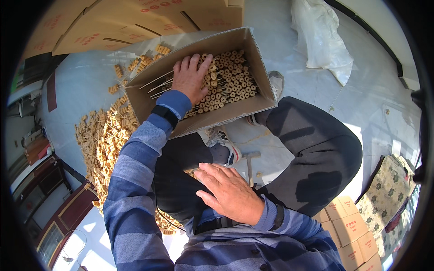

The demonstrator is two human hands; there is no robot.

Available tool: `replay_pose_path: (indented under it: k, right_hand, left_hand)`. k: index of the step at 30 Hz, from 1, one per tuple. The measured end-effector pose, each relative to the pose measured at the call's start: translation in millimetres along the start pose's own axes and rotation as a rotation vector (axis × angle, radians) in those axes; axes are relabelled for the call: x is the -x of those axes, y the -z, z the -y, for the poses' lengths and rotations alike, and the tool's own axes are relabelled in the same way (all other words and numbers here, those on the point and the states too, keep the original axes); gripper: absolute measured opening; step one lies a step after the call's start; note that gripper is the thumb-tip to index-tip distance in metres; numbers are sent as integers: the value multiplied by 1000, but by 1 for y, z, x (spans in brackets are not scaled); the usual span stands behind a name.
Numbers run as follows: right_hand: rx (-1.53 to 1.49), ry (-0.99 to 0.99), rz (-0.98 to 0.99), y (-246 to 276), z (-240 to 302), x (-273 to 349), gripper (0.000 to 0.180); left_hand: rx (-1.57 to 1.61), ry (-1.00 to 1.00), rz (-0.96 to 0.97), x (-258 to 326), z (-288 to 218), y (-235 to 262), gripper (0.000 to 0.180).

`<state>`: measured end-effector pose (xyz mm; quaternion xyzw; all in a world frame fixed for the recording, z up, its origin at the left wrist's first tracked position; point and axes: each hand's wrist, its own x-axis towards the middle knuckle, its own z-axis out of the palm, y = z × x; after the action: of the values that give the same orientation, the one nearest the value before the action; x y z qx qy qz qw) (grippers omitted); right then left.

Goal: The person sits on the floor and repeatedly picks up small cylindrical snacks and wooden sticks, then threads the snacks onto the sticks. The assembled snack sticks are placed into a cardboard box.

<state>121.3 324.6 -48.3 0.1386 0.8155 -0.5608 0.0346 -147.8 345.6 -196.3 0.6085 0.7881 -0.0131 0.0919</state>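
A cardboard box [156, 110] without a closed lid stands tilted across the view in front of my knees. Inside lie many skewers [237, 83], their tan, ring-shaped ends packed close together and facing right. Thin sticks stick out toward the box's left side. My left hand [190, 79] reaches into the box and rests on top of the skewers, fingers spread and slightly bent. Part of the bundle is hidden under it. Over my lap hovers my right hand [233, 194], palm down, fingers stretched out, holding nothing.
A large heap of similar skewered pieces [110, 144] lies on the floor at the left. Big cardboard boxes [158, 22] stand behind. Smaller cartons [352, 230] are stacked at the lower right, beside a flowered cloth [384, 198]. A white plastic bag [323, 40] lies at the upper right.
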Motion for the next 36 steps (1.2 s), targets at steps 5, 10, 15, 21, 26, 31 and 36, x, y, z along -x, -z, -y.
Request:
replay_pose_path:
  k: [5, 10, 15, 21, 26, 31, 36]
  right_hand:
    - [-22, -21, 8, 6, -5, -6, 50]
    - [-21, -87, 77, 9, -8, -9, 49]
    - [14, -89, 113, 5, -10, -9, 45]
    - [24, -94, 116, 1, -11, -10, 44]
    - [26, -95, 116, 1, -11, -11, 42]
    - [40, -91, 80, 1, -8, -9, 41]
    - [84, -82, 92, -4, -2, -6, 39]
  left_hand:
    - [-7, -5, 48, -7, 12, -32, 102]
    - [32, 20, 68, -4, 26, -58, 106]
    - [46, 49, 96, 0, 32, -70, 108]
    - [84, 92, -4, 7, 23, -71, 92]
    - [195, 118, 109, 5, 32, -88, 72]
    - [314, 100, 165, -3, 48, -102, 66]
    - [153, 131, 277, -4, 38, -72, 66]
